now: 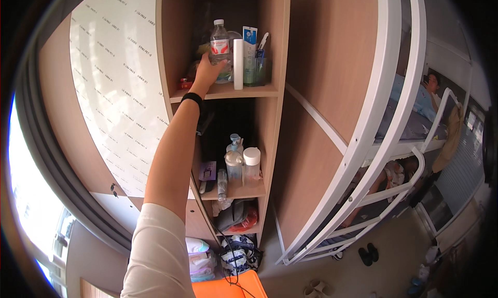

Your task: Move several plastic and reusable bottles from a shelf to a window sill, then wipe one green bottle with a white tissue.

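My left hand (209,71), with a black band on its wrist, reaches up to the upper shelf. It grips a clear plastic bottle (220,48) low on its body, the thumb across the front; the other fingers are partly hidden. The bottle is upright, with a white cap and a red-and-white label. Just right of it stand a slim white box (238,64) and a greenish clear cup (254,76) holding a blue-and-white toothpaste tube (249,37) and a toothbrush (263,41). A small red packet (185,83) lies left of my wrist. My right hand is out of view.
A lower shelf holds a pump bottle (234,158), a white-capped jar (252,165) and a purple box (207,171). An orange chair back (233,286) stands below. On the right is a white-framed bunk bed (358,85) with people on it; dark slippers (369,254) lie on the floor.
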